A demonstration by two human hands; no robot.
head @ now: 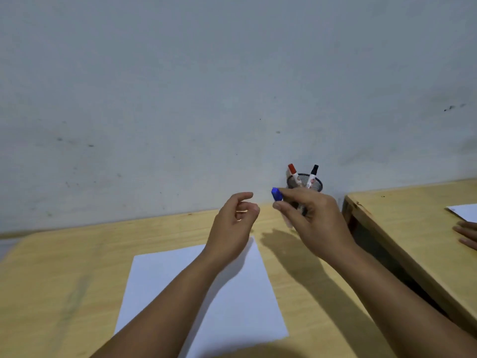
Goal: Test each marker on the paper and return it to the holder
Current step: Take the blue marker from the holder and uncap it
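Head view: black mesh holder [317,186], cylindrical.

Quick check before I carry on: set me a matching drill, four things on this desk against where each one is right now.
Things:
1. blue-capped marker
2. red-capped marker
3. sheet of paper
4. left hand

Places or states:
A. lying flat on the desk, no marks visible
B. standing in the mesh holder beside the black-capped marker
C. pinched in the right hand
D. empty, fingers curled, above the paper's far edge

Pairs: 1-C, 2-B, 3-A, 4-D
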